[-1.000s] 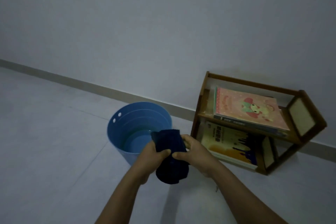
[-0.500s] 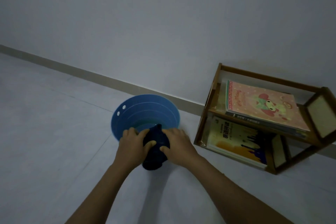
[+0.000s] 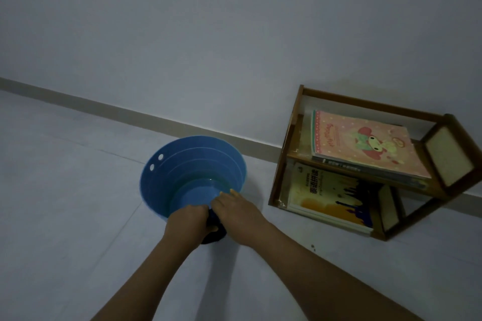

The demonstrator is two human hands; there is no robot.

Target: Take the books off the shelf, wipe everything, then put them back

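A dark blue cloth [image 3: 212, 234] is bunched between my two hands over the near rim of the blue bucket [image 3: 167, 177]. My left hand [image 3: 186, 224] grips the cloth from the left and my right hand [image 3: 237, 212] grips it from the right; most of the cloth is hidden by them. A small wooden shelf [image 3: 294, 148] stands on the floor to the right, against the wall. On its upper board lies a pink book [image 3: 365, 143] on top of other books. A yellow book [image 3: 328, 195] lies on the lower level.
The bucket holds a little water at its bottom [image 3: 198, 194]. A pale tiled floor [image 3: 65, 203] spreads to the left and front. A plain wall with a skirting board [image 3: 104, 109] runs behind the bucket and shelf.
Both hands have lowered the cloth from above the floor down to the bucket's near rim and squeezed it tighter, so less of it shows. The view has shifted left.
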